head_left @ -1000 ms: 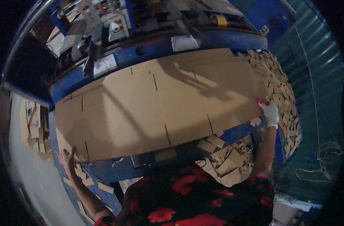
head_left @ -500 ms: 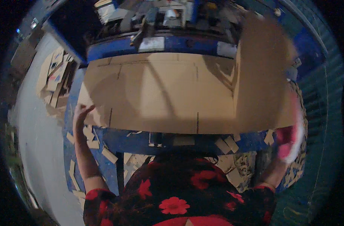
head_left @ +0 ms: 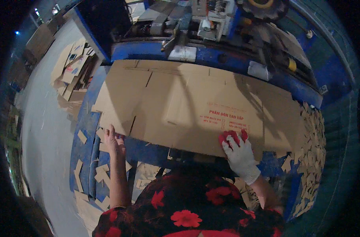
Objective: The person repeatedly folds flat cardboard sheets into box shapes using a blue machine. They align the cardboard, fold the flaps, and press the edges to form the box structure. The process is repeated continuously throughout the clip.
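Note:
A wide brown cardboard sheet (head_left: pixel 160 104) lies flat before me, with slots cut in it and red print on its right half. My left hand (head_left: pixel 116 143) is bare and sits at the sheet's near left edge, its fingers slightly apart and touching the border. On the right, my right hand (head_left: pixel 239 154) wears a white knitted glove with red fingertips. Its fingers are spread over the sheet's near edge, just below the print, pressing on the surface.
A blue machine (head_left: pixel 227 59) with metal parts stands along the sheet's far side. Cardboard scraps (head_left: pixel 103 173) litter the blue table (head_left: pixel 83 152), and many more are heaped in a scrap pile (head_left: pixel 312 158) at right. Stacked cardboard (head_left: pixel 73 73) stands at far left beside the grey floor (head_left: pixel 45 130).
The raised cardboard panel on the right has come down flat, showing its red print. My right hand has moved left onto the sheet; my left hand has shifted to its near edge.

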The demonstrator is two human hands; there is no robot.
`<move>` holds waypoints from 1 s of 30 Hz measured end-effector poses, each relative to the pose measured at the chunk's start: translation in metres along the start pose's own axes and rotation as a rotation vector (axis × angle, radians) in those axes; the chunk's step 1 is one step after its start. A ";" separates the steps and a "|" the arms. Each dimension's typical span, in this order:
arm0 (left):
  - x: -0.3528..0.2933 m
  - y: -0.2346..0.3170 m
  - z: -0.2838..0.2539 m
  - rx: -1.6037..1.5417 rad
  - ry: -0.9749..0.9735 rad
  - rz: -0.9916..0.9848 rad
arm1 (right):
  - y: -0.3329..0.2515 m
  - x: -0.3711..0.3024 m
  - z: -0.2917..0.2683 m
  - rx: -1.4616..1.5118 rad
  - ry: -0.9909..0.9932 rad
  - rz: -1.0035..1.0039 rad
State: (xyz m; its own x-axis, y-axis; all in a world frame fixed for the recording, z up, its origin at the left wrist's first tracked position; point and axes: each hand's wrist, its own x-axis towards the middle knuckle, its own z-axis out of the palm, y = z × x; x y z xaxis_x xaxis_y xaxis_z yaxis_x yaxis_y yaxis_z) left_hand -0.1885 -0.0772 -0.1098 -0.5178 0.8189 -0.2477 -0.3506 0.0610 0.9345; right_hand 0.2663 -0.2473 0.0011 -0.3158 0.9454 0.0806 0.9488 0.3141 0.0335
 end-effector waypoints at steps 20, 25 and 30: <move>-0.035 0.019 0.276 0.808 -1.021 1.222 | 0.150 0.085 0.048 -0.332 0.210 0.209; 0.004 0.001 0.314 0.890 -1.042 1.307 | 0.175 0.122 0.061 -0.081 0.144 0.301; 0.032 -0.017 0.386 0.992 -0.977 1.464 | 0.241 0.172 0.057 -0.154 0.269 0.205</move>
State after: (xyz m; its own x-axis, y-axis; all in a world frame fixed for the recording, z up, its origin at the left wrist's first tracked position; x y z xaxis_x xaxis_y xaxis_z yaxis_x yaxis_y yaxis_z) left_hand 0.1021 0.1685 -0.0356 0.6750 0.4857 0.5553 0.5014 -0.8542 0.1377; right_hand 0.4407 -0.0045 -0.0338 -0.1288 0.9241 0.3597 0.9870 0.0843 0.1370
